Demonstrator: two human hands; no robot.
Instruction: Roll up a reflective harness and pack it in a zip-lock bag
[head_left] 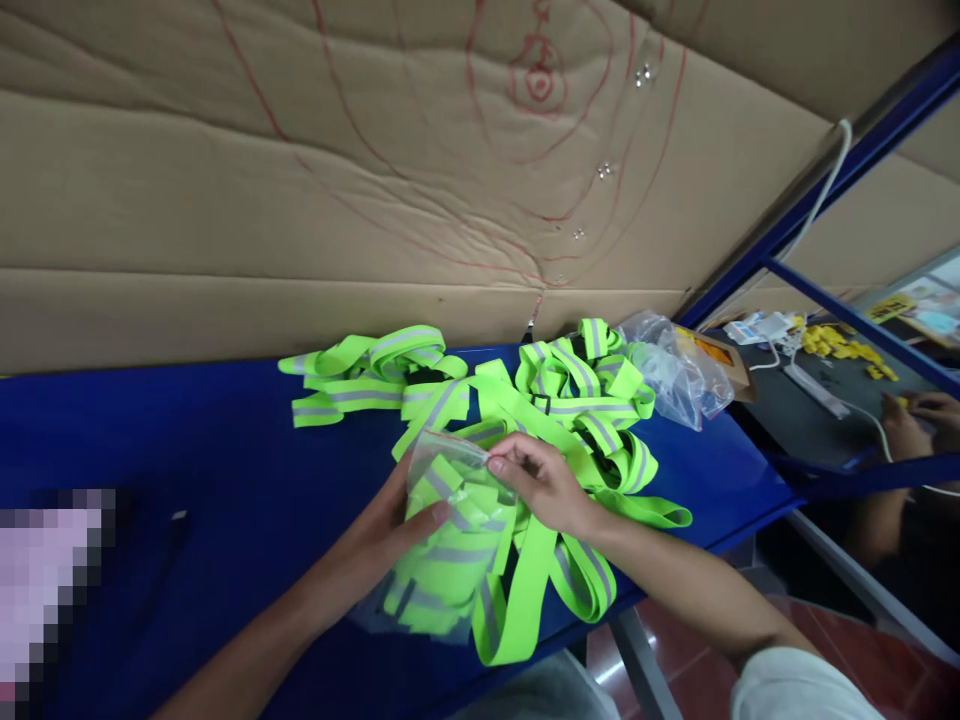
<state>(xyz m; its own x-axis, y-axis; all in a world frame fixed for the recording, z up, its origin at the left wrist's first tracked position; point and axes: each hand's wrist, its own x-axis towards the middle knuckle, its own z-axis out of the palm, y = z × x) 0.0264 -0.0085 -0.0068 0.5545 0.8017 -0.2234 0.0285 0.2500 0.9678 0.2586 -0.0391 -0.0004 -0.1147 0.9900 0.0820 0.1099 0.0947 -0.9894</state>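
Note:
A clear zip bag (450, 540) holds folded neon-green straps with grey reflective stripes. My left hand (409, 520) grips the bag by its left side, thumb across the front. At the bag's top right corner, the fingertips of my right hand (544, 485) pinch the zip edge. Behind and beside the bag lies a loose pile of the same reflective straps (585, 390), some with black buckles. One strap loop (517, 620) hangs down at the table's front edge, just right of the bag. More straps (367, 370) are heaped at the back left.
The blue table (225, 450) meets a cardboard wall (300, 200) with red drawn lines. Crumpled clear bags (667, 370) and a small cardboard box (720, 360) sit at the back right. Beyond a blue metal frame (862, 330), another person's hands (915, 420) are near yellow pieces (840, 345).

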